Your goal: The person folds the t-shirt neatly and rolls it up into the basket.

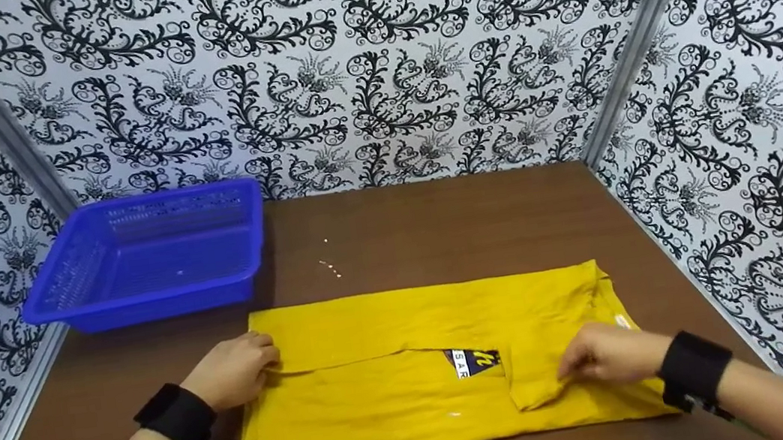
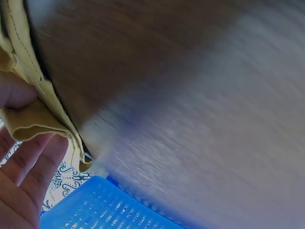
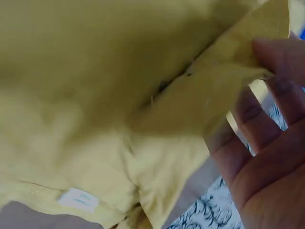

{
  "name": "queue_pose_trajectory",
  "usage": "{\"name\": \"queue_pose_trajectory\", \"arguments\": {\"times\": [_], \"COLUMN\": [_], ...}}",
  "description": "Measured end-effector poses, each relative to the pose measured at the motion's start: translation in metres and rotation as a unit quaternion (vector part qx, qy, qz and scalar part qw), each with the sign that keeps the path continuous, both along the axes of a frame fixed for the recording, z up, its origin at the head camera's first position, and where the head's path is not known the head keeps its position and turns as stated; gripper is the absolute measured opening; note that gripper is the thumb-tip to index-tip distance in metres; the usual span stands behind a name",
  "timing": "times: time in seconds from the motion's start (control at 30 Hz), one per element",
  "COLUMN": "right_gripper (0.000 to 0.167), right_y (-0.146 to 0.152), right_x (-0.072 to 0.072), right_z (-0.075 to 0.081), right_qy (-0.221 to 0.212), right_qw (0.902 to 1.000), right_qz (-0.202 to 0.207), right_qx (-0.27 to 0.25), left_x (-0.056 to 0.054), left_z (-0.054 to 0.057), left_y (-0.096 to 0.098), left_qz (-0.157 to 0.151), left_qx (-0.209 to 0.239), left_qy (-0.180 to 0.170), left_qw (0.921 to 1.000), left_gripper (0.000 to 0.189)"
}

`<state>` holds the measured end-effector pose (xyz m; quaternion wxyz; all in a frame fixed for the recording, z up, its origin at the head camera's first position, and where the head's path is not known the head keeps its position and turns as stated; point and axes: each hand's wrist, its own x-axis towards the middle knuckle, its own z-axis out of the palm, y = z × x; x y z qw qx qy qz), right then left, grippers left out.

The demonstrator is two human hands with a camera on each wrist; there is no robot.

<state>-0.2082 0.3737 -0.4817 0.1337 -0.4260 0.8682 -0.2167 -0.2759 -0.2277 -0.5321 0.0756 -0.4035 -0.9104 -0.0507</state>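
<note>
A yellow T-shirt (image 1: 356, 414) lies folded in a long rectangle on the brown table, its far side turned over toward the front. Part of a dark and white print (image 1: 474, 363) shows below that fold. At the left end my left hand (image 1: 233, 369) pinches the shirt's edge; its wrist view has the stitched hem (image 2: 28, 52) between thumb and fingers. My right hand (image 1: 614, 351) grips the sleeve flap (image 1: 537, 375), which lies over the right part of the shirt. A white label (image 3: 78, 199) sits on the shirt near the right end.
An empty blue plastic basket (image 1: 145, 305) with perforated sides stands at the back left. Small pale specks (image 1: 331, 266) lie on the table (image 1: 439, 236) behind the shirt. Patterned panels (image 1: 404, 82) enclose the back and both sides.
</note>
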Motion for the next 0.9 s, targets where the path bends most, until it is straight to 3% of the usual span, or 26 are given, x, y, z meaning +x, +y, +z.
{"name": "queue_pose_trajectory", "arguments": {"times": [0.1, 0.2, 0.37, 0.43, 0.5, 0.6, 0.7, 0.8, 0.9], "right_gripper": [0.023, 0.027, 0.015, 0.006, 0.004, 0.021, 0.053, 0.083, 0.105], "right_y": [-0.002, -0.003, -0.001, 0.0, -0.001, -0.006, -0.01, -0.009, -0.005], "right_x": [0.009, 0.015, 0.012, 0.007, 0.001, -0.011, -0.024, -0.034, -0.037], "right_z": [-0.006, -0.008, -0.006, -0.004, 0.0, 0.005, 0.001, -0.014, -0.032], "right_qy": [-0.003, -0.04, -0.11, -0.112, -0.081, 0.007, 0.06, 0.049, 0.007], "right_qw": [0.9995, 0.9977, 0.9934, 0.9927, 0.9919, 0.98, 0.962, 0.9568, 0.9533], "right_qz": [0.004, -0.009, -0.014, -0.042, -0.097, -0.195, -0.253, -0.263, -0.265], "right_qx": [0.032, 0.055, 0.03, 0.014, 0.011, 0.04, 0.083, 0.114, 0.145], "left_x": [0.001, 0.002, 0.002, 0.001, 0.0, -0.001, 0.0, 0.001, 0.001], "left_z": [0.002, 0.004, 0.007, 0.008, 0.01, 0.011, 0.011, 0.008, 0.002], "left_y": [-0.002, -0.005, -0.006, -0.002, 0.005, 0.019, 0.036, 0.054, 0.068], "left_qz": [0.004, 0.004, 0.018, 0.028, 0.035, 0.041, 0.047, 0.047, 0.051], "left_qx": [-0.001, 0.005, 0.009, 0.002, -0.005, -0.01, -0.01, -0.007, -0.018], "left_qy": [0.004, -0.001, -0.014, -0.012, -0.006, -0.008, -0.039, -0.101, -0.163], "left_qw": [1.0, 1.0, 0.9997, 0.9995, 0.9994, 0.9991, 0.9981, 0.9937, 0.985], "left_gripper": [0.018, 0.018, 0.01, 0.013, 0.019, 0.019, 0.02, 0.045, 0.074]}}
